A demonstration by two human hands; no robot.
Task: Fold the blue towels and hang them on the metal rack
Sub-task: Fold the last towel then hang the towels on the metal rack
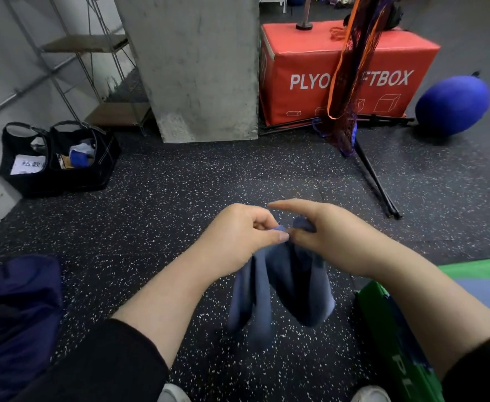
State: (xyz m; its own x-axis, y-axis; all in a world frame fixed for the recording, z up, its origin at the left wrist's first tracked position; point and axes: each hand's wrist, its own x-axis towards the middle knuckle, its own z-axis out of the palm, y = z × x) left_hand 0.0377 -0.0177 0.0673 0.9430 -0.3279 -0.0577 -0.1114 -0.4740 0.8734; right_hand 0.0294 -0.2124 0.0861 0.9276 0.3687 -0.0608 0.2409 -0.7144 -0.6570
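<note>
A blue towel (281, 288) hangs in folds below both my hands, above the speckled floor. My left hand (238, 236) pinches its top edge between thumb and curled fingers. Touching it from the right, my right hand (325, 233) grips the neighbouring bit of the edge, with the forefinger stretched out over the left hand. The towel's lower part is blurred. A metal rack (93, 62) with wooden shelves stands at the far left against the wall, well away from my hands. Another blue towel (487, 294) lies on a green box (397, 343) at the right.
A grey concrete pillar (197, 65) stands ahead, a red plyo box (345, 71) and a blue ball (452, 105) to its right. A netted stand on black legs (374, 175) reaches toward me. Black bags (58, 161) sit at the left wall, a dark bag (14, 314) near left.
</note>
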